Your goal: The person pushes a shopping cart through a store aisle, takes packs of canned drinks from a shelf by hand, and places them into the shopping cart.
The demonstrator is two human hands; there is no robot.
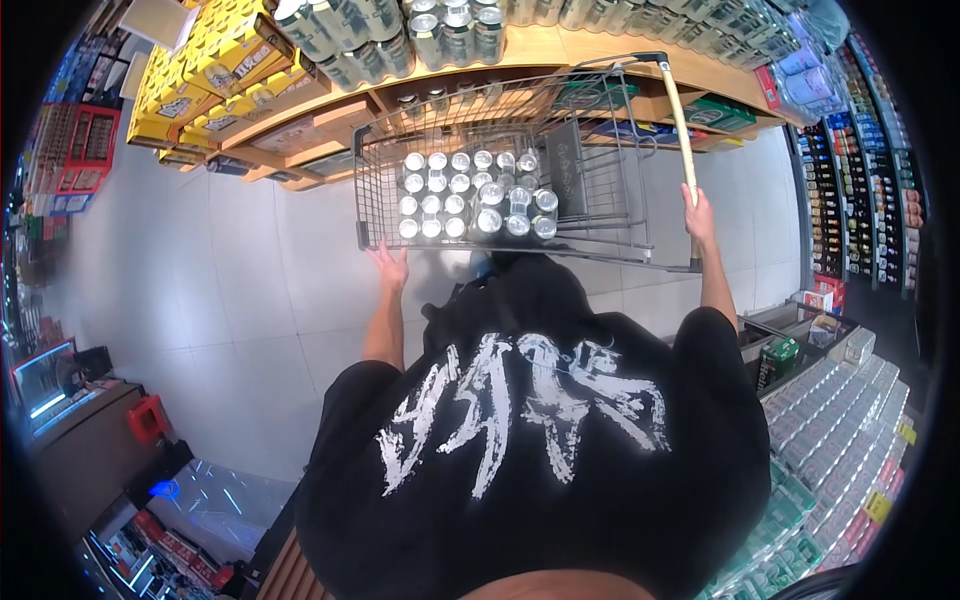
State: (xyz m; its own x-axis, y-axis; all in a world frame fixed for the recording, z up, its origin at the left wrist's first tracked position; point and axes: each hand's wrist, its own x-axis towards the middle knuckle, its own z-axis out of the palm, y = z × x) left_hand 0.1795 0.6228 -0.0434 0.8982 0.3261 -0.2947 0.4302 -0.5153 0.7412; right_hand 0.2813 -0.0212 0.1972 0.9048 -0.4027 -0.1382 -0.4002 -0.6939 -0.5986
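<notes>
A metal shopping cart (400, 140) stands sideways in front of me, its wire basket to the left and its pale yellow handle (679, 130) to the right. Packs of silver-topped cans (430, 205) lie on the basket floor, and a few cans sit higher than the others at the right. My right hand (698, 215) is wrapped round the near end of the handle. At the basket's near left corner, my left hand (390, 268) has its fingers spread, with the fingertips at the rim. It holds nothing that I can see.
Beyond the cart runs a wooden shelf (530, 48) with packs of cans (455, 35) and yellow cartons (225, 65). Stacked can packs (840, 430) rise close on my right. Bottle shelves (860, 190) stand at the far right, and a dark counter (95, 430) at the left.
</notes>
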